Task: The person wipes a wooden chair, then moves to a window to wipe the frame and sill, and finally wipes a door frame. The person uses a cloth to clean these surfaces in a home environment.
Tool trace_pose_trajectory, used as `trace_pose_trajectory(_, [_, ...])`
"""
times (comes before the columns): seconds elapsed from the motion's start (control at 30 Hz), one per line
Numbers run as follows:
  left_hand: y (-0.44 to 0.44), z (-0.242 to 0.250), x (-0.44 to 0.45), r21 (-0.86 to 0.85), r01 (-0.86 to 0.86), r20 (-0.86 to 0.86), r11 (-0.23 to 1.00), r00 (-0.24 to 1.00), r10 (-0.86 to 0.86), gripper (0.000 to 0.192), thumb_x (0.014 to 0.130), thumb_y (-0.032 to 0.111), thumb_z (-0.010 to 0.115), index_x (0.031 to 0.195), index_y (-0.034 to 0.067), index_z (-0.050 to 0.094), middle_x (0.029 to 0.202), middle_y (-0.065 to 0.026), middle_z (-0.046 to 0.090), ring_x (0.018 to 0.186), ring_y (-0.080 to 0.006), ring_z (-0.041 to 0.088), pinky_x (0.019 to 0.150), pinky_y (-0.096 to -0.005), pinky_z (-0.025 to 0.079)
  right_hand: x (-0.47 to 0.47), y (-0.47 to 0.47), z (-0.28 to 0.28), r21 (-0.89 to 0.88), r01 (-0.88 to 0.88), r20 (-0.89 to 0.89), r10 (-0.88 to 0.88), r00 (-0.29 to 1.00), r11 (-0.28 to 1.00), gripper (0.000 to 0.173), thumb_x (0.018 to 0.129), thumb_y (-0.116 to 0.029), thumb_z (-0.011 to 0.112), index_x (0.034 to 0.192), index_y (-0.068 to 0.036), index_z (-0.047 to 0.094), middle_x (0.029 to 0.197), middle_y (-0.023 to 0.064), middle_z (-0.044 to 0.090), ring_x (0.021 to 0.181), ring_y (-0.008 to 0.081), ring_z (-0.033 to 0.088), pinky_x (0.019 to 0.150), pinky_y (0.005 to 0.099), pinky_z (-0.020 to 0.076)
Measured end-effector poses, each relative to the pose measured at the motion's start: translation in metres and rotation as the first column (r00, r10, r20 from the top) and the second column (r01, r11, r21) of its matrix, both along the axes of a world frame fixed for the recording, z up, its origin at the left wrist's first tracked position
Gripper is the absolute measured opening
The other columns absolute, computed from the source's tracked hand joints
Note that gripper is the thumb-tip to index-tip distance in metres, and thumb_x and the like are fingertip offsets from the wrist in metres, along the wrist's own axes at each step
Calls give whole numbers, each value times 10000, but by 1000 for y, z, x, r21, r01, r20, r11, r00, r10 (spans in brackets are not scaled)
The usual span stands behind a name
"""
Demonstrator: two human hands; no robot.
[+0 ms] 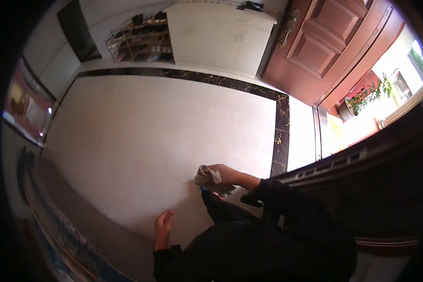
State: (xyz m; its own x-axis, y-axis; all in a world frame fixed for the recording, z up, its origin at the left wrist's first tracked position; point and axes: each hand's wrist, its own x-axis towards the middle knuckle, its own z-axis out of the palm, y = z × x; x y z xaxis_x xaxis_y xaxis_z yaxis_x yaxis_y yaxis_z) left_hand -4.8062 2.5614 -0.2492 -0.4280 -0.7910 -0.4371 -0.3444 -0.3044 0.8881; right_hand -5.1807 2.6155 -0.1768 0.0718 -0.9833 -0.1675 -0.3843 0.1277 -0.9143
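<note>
My right hand [226, 175] grips a crumpled greyish cloth [208, 177], held above the pale tiled floor [155, 134] near my legs. Part of the cloth hangs below the fingers. My left hand [164, 224] is lower and to the left, over the floor, with its fingers curled and apart from the cloth. Whether anything small lies inside its fingers cannot be told. Dark sleeves cover both forearms.
A dark door leaf [380, 183] stands close on my right, and a reddish-brown panelled door [317, 46] is beyond the doorway. Outside is a potted plant [347, 109]. A white cabinet [215, 38] and a shoe rack [148, 38] line the far wall.
</note>
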Motion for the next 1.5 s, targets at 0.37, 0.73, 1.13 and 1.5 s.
trace_pose_trajectory(0.37, [-243,23,-7,64,-120,-13,991,993,121,458,951,357,549,1246,7,571,1050,-95,657,840,-173,645,690,-306,513,-85,-300,15,140,296,559,-322,764,945,342,805,-146,669,1115,-28,587,1027,76,642,977,202,609,840,342,489])
trace_pose_trajectory(0.73, [-578,-13,-33,174,-475,-119,863,860,497,365,925,221,588,1235,28,583,1048,-81,685,880,-186,657,703,-313,493,-134,-652,-63,490,329,686,-590,425,807,317,828,-71,661,1127,-42,560,1038,117,621,955,271,626,826,406,531])
trace_pose_trajectory(1.13, [-964,-13,-44,88,-348,-46,933,935,353,338,898,110,559,1221,19,594,1028,-80,695,864,-148,658,701,-279,513,-175,-976,-97,525,480,623,-701,346,703,346,848,-51,613,1188,-46,553,1120,114,616,1079,279,593,954,429,492])
trace_pose_trajectory(1.5, [-1330,36,-65,8,-452,-18,892,892,452,322,881,60,565,1196,15,609,993,-71,697,817,-144,661,664,-263,514,-220,-1412,-112,590,468,392,-740,547,658,461,787,-20,674,1228,-26,540,1122,117,607,1029,280,608,854,422,529])
